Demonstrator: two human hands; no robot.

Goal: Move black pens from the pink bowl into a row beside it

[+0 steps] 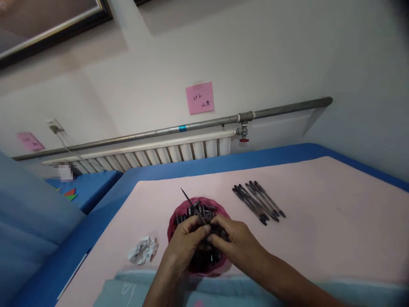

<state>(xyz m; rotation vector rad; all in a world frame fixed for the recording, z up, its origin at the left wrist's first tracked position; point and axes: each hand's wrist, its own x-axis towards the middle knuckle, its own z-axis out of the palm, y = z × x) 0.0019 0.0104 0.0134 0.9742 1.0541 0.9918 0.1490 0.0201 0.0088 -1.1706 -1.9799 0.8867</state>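
Observation:
My left hand (188, 238) is closed in a pinch round a thin dark pen refill (191, 202), its pointed tip aimed up and to the left. Close against it, my right hand (230, 236) is also closed, thumb and fingertips pressed together by the refill's lower end. What the right fingers pinch is hidden. Both hands are over a dark pink bowl (170, 226) with a wavy rim. Many dark pen parts (204, 209) fill the bowl. To its right, several assembled pens (252, 200) with dark caps lie side by side, slanting on the pink sheet (319, 221).
Crumpled white paper (143, 250) lies left of the bowl. Light blue cloth (124, 285) runs along the near edge. A radiator (159, 153) and a metal pipe (143, 135) line the wall behind the blue table edge (271, 154). A blue curtain (25, 230) hangs at left.

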